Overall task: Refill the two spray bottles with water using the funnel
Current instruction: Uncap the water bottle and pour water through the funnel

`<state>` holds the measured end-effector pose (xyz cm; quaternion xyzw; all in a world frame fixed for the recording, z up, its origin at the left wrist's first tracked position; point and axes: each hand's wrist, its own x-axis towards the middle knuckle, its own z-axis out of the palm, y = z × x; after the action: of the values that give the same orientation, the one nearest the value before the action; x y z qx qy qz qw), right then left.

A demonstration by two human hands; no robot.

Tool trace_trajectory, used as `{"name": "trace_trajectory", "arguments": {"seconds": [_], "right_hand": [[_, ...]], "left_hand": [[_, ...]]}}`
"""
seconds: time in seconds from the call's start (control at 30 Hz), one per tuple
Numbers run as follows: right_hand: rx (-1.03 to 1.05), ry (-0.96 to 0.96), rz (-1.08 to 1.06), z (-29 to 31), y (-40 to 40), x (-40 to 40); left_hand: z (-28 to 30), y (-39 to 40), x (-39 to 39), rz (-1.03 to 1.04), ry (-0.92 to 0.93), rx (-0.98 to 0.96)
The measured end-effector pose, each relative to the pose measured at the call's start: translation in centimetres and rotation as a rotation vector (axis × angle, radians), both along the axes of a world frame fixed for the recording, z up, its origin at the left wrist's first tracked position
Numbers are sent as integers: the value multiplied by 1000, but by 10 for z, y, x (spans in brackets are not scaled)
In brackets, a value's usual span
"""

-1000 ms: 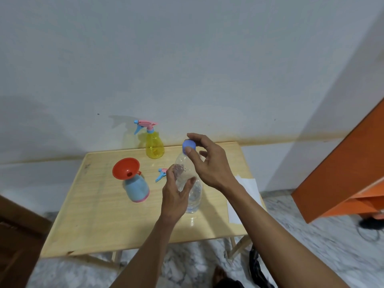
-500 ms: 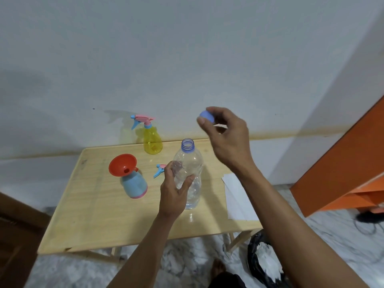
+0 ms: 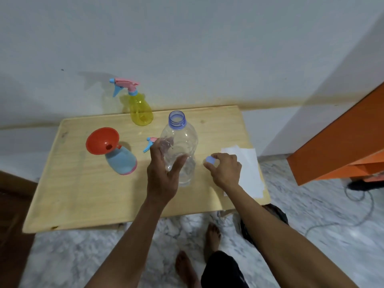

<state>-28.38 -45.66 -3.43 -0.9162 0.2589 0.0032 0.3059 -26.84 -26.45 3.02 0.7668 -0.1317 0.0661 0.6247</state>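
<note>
A pale wooden rectangular counter (image 3: 87, 196) stands against a plain white painted wall (image 3: 187, 38). Below lies a grey-veined white marble floor (image 3: 311, 204). An orange cabinet (image 3: 342, 138) juts in at right, near a black cable (image 3: 361, 208).

Left hand (image 3: 161, 179): gripped the clear water bottle (image 3: 180, 150), uncapped, upright on the wooden table (image 3: 83, 194).
Right hand (image 3: 225, 169): pinched the blue cap (image 3: 211, 160) low over the table.
Funnel (image 3: 102, 140): seated in the blue spray bottle (image 3: 121, 162).
Yellow spray bottle (image 3: 140, 110): stood near the wall.

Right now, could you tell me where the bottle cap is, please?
In the head view, the cap is pinched in the right hand, low over the table, between the water bottle and the white paper.
</note>
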Motion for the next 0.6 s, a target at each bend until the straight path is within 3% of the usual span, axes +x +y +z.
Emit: {"name": "trace_trajectory", "arguments": {"seconds": [0.2, 0.6], "right_hand": [[-152, 120, -6, -26, 3, -5], [-115, 108, -38, -19, 3, -11]], "left_hand": [[-3, 0, 1, -14, 14, -26], [4, -1, 0, 21, 39, 13]]}}
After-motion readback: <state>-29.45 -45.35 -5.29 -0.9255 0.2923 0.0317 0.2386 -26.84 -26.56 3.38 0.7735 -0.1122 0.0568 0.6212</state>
